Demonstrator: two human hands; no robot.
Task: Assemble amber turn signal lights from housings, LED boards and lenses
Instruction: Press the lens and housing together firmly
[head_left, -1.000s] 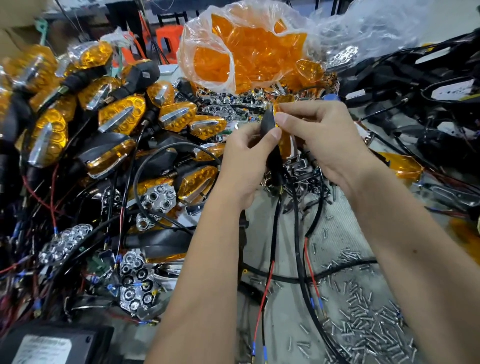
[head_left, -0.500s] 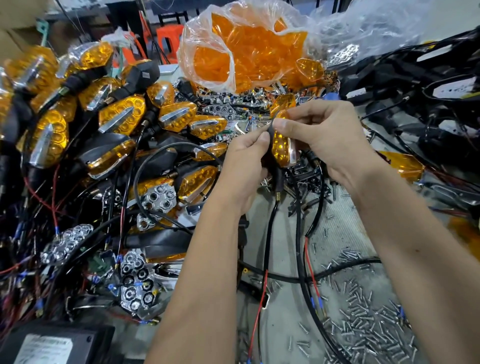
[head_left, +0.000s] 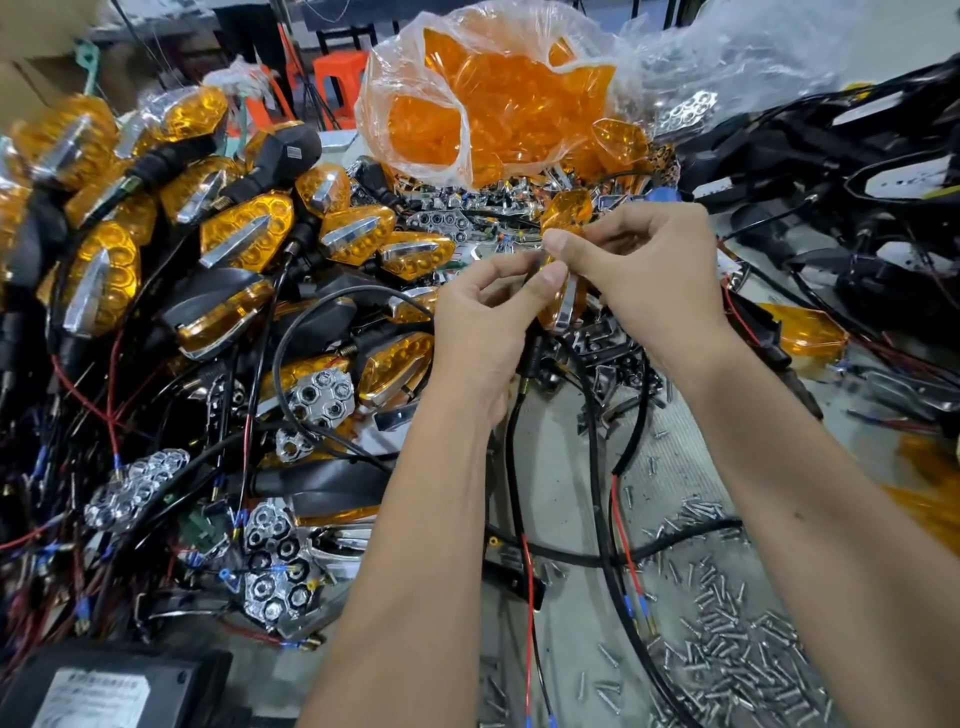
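Between my two hands I hold an amber turn signal light (head_left: 561, 306) with a chrome trim edge above the workbench. My left hand (head_left: 483, 332) grips its black housing and stalk from the left, thumb on the lens. My right hand (head_left: 649, 275) pinches the lens from the right, fingers curled round its top. A black cable with red wire (head_left: 524, 519) hangs from the light down to the table. Most of the housing is hidden by my fingers.
Finished amber lights (head_left: 244, 239) are heaped at the left among black and red wires. A clear bag of amber lenses (head_left: 498, 98) stands behind my hands. Chrome reflector boards (head_left: 322, 395) lie in the pile. Loose screws (head_left: 737, 649) are scattered at lower right; black housings with cables (head_left: 857, 171) are piled at right.
The light has turned between my fingers, so its amber lens and chrome edge show more. My hands have stayed in nearly the same place.
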